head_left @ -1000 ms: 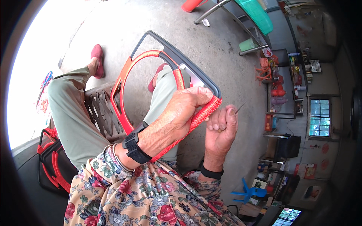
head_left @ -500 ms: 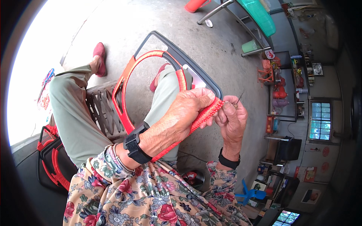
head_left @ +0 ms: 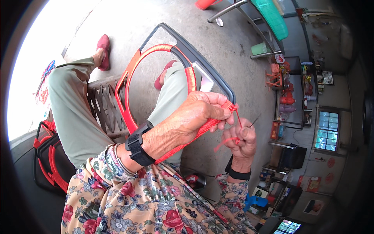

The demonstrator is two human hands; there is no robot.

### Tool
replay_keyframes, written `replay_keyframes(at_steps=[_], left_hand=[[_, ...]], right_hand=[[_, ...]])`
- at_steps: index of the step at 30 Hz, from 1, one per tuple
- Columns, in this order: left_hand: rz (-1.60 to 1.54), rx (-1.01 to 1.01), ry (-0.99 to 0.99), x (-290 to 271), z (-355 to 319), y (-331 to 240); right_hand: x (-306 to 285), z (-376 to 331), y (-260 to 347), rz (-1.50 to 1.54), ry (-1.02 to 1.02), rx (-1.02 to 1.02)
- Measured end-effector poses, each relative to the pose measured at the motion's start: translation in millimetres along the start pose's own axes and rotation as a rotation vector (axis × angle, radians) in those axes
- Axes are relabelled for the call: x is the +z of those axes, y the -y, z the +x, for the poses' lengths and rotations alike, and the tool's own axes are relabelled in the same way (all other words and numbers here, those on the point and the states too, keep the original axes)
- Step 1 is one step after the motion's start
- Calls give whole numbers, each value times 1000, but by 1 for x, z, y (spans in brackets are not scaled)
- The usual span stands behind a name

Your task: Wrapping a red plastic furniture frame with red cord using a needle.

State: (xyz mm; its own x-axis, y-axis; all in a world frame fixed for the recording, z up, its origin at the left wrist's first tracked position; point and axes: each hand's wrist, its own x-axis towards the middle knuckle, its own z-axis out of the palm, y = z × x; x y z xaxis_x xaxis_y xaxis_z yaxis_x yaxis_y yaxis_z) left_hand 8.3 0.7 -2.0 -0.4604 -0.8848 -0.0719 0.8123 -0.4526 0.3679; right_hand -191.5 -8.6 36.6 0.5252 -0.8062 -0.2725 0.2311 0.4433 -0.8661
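A dark grey frame [head_left: 218,76] with an inner ring wound in red cord [head_left: 155,48] leans across my lap. My left hand [head_left: 196,111] is closed around its cord-wrapped edge [head_left: 208,125], thumb and fingers pinching near the corner. A little to the right, my right hand [head_left: 242,140] is closed, its fingers curled around red cord. One strand [head_left: 239,118] runs taut from the frame's corner to these fingers, and a loose tail [head_left: 225,144] hangs out at the left. A thin dark pointed tool [head_left: 255,120] sticks out of the same grip; its kind is unclear.
Another red-and-dark frame [head_left: 52,163] lies at my left beside a slatted wooden seat [head_left: 103,105]. A metal-legged stand [head_left: 233,9] with a green plastic top is at the far right. Shelves [head_left: 290,97] with bottles and red goods line the right wall, near a blue stool [head_left: 255,201].
My right hand has moved down and away from the frame's corner, drawing a strand of red cord out straight. The cord's loose tail now shows. My left hand keeps its hold.
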Motion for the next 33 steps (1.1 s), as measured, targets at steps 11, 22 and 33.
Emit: replay_keyframes(at_steps=[11,22,33], left_hand=[[9,24,-118,4,1,9],[944,838,-454,12,-15,21],[744,1119,-889,2,-147,-83]], right_hand=[[-19,9,9,-87,-125,-83],[-2,24,16,-16,22,-141],[157,122,-28,-310,555,112]])
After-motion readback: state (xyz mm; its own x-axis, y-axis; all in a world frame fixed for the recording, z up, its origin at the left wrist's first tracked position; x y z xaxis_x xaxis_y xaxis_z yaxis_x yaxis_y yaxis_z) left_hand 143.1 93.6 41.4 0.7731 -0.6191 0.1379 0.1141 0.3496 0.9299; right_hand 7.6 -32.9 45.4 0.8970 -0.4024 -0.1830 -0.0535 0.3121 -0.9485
